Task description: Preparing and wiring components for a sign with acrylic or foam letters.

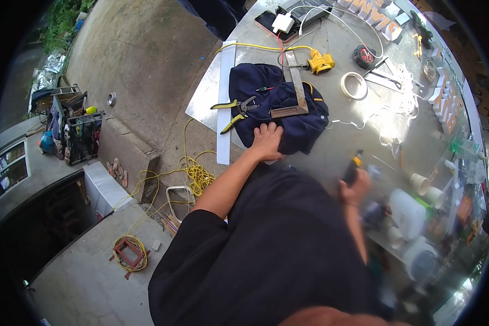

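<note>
My left hand (267,142) lies on the near edge of a bundle of navy cloth (250,81), fingers apart and pressed down on it. Farther right, my right hand (355,189) is closed round a black-and-yellow hand tool (352,169), blurred by motion, its exact kind unclear. A pair of yellow-handled wire strippers (239,111) lies over the cloth's left side, across a long white strip (226,103). On top of the cloth rests a metal try square (294,81). A thin red and black test lead (266,88) also ends there.
A metal-topped table (331,130) carries a yellow device (320,62), a tape roll (353,86), a tape measure (363,56), a phone (271,24) and white cut-out letters (444,106). Containers (407,212) crowd the right. Yellow cord (198,176) tangles on the floor at left.
</note>
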`<state>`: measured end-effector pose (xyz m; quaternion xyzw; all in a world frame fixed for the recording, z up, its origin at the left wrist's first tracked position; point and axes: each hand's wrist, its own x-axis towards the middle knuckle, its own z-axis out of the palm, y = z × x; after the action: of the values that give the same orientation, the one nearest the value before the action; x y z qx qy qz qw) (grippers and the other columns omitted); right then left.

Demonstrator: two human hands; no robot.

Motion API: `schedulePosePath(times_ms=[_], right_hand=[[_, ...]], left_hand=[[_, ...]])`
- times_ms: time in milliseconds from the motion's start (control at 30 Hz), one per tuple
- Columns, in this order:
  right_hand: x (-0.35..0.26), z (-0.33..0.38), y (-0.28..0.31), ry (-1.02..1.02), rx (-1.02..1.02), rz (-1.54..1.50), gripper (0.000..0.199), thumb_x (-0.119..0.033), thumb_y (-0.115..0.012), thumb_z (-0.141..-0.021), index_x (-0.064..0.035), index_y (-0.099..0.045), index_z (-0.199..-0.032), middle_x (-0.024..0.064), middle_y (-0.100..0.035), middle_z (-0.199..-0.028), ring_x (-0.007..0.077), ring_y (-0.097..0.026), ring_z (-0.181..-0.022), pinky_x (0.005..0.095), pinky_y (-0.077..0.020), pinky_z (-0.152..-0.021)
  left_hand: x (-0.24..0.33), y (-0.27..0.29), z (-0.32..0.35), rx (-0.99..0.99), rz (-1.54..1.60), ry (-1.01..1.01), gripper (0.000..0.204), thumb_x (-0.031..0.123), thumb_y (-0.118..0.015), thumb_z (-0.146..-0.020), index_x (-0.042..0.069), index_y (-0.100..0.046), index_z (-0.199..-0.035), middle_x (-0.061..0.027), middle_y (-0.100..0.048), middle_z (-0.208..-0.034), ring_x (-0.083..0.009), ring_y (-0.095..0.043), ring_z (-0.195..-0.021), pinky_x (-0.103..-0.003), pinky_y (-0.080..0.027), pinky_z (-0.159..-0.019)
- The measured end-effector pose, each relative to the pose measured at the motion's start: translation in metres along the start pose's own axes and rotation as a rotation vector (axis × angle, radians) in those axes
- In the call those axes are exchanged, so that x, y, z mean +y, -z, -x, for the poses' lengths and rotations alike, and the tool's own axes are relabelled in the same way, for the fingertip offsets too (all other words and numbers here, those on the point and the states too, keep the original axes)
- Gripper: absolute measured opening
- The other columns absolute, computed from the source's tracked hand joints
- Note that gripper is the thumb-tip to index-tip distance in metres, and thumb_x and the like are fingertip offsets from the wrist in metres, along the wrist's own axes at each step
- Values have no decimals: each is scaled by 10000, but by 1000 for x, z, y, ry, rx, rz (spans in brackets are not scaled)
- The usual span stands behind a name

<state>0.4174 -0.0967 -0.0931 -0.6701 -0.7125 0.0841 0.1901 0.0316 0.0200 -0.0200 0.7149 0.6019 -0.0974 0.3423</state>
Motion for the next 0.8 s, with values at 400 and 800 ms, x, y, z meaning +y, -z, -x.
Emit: schedulePosePath(times_ms=[400, 800], right_hand=[[-1, -3, -2, -14, 7, 19, 893, -773, -523, -850, -51, -488, -1374, 153, -490, -1368, 364, -428, -1292, 497, -306, -1104], [-10, -3, 6, -82, -13, -20, 865, -770, -553, -823, -94, -492, -1359, 141, -486, -1348, 359, -437, -1266, 493, -318, -1084]], left_hand=[[0, 3, -4, 6, -8, -31, 810, 342, -914, -581, 80, -526, -1242, -155, -481, -1232, -373, -450, -1174, -505, -364, -951], [2, -1, -1, 13, -88, -2, 828, 406, -923, -587, 54, -518, -1218, -156, -479, -1215, -377, -457, -1146, -501, -371, -957]])
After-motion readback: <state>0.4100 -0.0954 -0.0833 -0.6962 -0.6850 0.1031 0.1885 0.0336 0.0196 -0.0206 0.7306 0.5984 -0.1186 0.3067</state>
